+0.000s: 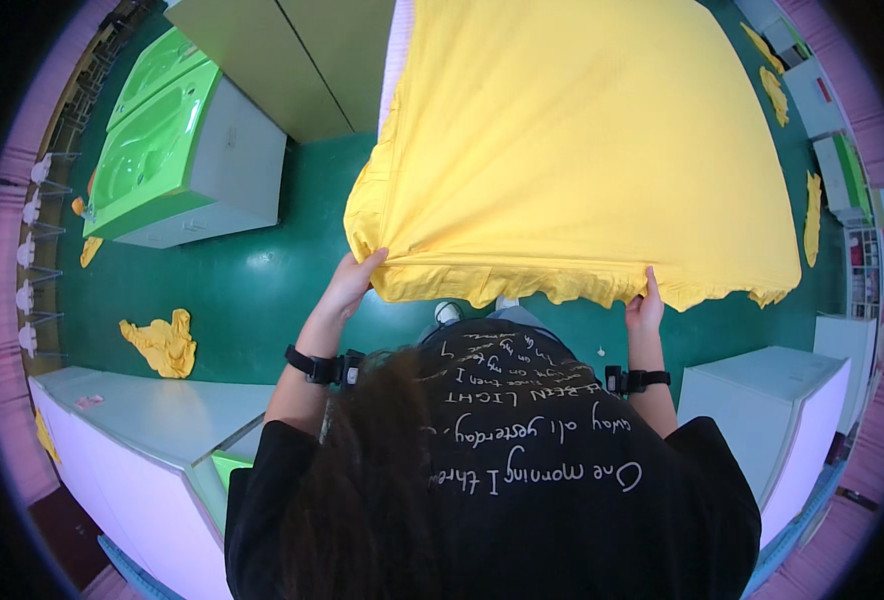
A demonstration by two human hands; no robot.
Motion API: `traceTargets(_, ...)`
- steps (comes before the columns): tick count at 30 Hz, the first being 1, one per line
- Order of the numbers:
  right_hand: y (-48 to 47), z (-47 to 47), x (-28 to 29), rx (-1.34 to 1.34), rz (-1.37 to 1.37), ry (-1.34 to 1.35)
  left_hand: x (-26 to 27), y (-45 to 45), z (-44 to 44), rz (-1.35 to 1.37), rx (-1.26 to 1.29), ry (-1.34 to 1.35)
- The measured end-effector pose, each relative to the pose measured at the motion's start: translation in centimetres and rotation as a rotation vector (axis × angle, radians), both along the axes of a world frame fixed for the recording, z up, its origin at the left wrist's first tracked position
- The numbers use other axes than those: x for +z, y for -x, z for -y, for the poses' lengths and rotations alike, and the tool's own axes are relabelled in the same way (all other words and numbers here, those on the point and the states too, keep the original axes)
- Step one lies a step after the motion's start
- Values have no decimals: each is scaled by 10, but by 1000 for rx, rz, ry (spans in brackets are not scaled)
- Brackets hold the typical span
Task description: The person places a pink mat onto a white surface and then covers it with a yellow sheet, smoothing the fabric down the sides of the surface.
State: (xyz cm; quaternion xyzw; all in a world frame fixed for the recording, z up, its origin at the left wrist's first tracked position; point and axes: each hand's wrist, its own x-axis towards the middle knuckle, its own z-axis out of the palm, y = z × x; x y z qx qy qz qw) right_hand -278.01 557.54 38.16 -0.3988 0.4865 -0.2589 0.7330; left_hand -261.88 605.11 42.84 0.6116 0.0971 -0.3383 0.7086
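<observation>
A yellow fitted sheet [592, 142] with a gathered, ruffled edge is spread over a wide flat surface before me, probably a bed or mattress, which it mostly hides. At the sheet's near left corner, my left hand [352, 283] pinches the edge, thumb on top, and folds fan out from that grip. Farther right along the same near edge, my right hand [645, 304] grips the ruffled hem with its fingers partly beneath the cloth. Between my hands the hem hangs in small waves. A pale lilac side [397, 60] shows beyond the sheet's left edge.
A cabinet with bright green basins [149, 150] stands at left, near a tan panelled surface [314, 67]. Pale cabinets [149, 412] [764, 382] flank me. On the green floor [262, 285] lies a crumpled yellow cloth [163, 343]; other yellow cloths [812, 217] lie at right.
</observation>
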Motion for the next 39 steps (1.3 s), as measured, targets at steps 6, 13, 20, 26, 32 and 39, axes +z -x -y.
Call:
traceTargets(6, 7, 5, -6, 164, 103, -139, -6, 6, 5, -7, 154, 128)
traceTargets(13, 6, -1, -8, 222, 111, -103, -47, 16, 5, -113, 311, 474)
traceTargets(20, 1, -20, 7, 161, 127, 11, -56, 9, -7, -138, 218, 579)
traceTargets(26, 13, -5, -6, 228, 111, -78, -56, 12, -5, -88, 263, 520)
traceTargets(32, 19, -11, -1, 266, 205, -279, -33, 2, -19, -44, 64, 336)
traceTargets(39, 15, -26, 18, 281, 227, -335, -20, -2, -27, -120, 0, 294)
